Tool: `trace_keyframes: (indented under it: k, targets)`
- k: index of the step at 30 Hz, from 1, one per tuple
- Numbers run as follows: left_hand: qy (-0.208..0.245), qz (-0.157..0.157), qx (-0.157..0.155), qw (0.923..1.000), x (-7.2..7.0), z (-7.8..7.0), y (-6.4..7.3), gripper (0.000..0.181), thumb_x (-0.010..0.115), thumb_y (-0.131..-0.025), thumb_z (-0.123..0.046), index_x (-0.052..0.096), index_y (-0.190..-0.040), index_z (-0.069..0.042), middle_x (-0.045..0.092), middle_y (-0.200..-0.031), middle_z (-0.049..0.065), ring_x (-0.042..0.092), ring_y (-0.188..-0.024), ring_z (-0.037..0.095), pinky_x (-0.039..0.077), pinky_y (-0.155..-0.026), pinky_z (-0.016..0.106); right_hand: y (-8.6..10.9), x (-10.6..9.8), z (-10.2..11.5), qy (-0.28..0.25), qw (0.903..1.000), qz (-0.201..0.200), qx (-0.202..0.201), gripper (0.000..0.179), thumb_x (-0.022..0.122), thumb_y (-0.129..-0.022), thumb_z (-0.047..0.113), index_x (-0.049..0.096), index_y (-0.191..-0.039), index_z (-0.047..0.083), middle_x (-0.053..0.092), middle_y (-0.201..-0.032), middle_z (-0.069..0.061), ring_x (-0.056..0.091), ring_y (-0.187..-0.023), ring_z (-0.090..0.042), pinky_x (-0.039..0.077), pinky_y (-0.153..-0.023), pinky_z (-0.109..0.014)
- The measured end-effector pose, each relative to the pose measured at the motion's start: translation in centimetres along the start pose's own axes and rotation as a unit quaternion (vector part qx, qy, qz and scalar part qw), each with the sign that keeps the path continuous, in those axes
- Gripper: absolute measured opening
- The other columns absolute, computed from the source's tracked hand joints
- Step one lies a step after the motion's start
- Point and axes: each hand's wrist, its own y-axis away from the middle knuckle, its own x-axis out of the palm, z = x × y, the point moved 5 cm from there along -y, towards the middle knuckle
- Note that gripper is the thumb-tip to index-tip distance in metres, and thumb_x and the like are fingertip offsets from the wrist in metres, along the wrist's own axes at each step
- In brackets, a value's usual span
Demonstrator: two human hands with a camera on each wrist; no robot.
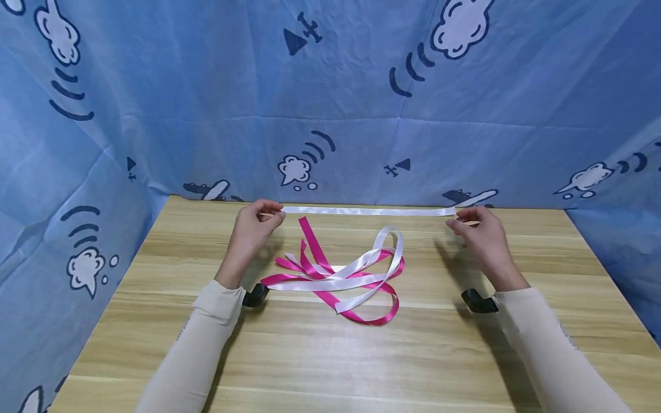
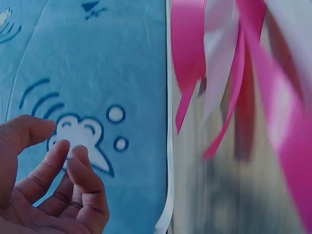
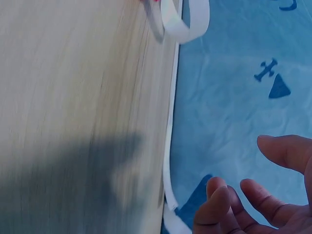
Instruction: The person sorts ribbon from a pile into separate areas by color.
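A white ribbon [image 1: 361,211] lies stretched along the far edge of the table, nearly straight from side to side. By its left end is my left hand [image 1: 258,221]; the left wrist view shows the thumb and fingers [image 2: 87,180] loosely bent, with a gap and nothing between them. At the other end, my right hand [image 1: 480,229] hovers likewise, its thumb [image 3: 285,151] apart from the bent fingers. Between the hands and nearer me lies a loose tangle of pink ribbons [image 1: 379,320] and white ribbons [image 1: 341,284], looped over one another.
The wooden table [image 1: 330,367] ends at a blue printed cloth [image 1: 330,86] hanging behind it, with more cloth at both sides. Black wrist mounts [image 1: 255,295] jut inward from both light sleeves [image 1: 201,344].
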Motion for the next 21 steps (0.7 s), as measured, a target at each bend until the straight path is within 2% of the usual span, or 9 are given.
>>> trace_keyframes:
  k: [7,15,21]
  targets:
    - [0.027,0.056,0.006,0.9981,2.5,-0.7,0.7,0.028,0.070,-0.100,-0.019,0.071,-0.124,-0.004,0.070,-0.117,0.015,0.062,-0.097,0.027,0.051,-0.080,0.027,1.0,1.0,0.9,-0.009,0.9998,0.005,-0.014,0.044,0.070,-0.101,0.026,0.056,-0.129,-0.004,0.057,-0.108,-0.002,0.054,-0.082,0.003,0.054,-0.063,-0.023]
    - [0.020,0.123,0.036,0.9916,5.8,-1.5,1.0,0.027,0.071,-0.099,-0.017,0.070,-0.124,-0.007,0.070,-0.112,0.011,0.064,-0.096,0.024,0.052,-0.077,0.026,1.9,2.4,1.3,-0.009,0.9997,0.019,-0.014,0.044,0.070,-0.100,0.023,0.056,-0.131,-0.006,0.058,-0.120,-0.015,0.054,-0.084,0.000,0.057,-0.066,-0.024]
    - [0.012,0.178,0.059,0.9822,8.4,-2.1,0.9,0.032,0.072,-0.099,-0.017,0.068,-0.128,-0.004,0.071,-0.123,0.012,0.071,-0.107,0.026,0.059,-0.087,0.031,2.3,3.2,2.1,-0.008,0.9994,0.029,-0.019,0.045,0.071,-0.100,0.022,0.056,-0.132,-0.006,0.059,-0.125,-0.020,0.055,-0.090,-0.009,0.059,-0.069,-0.024]
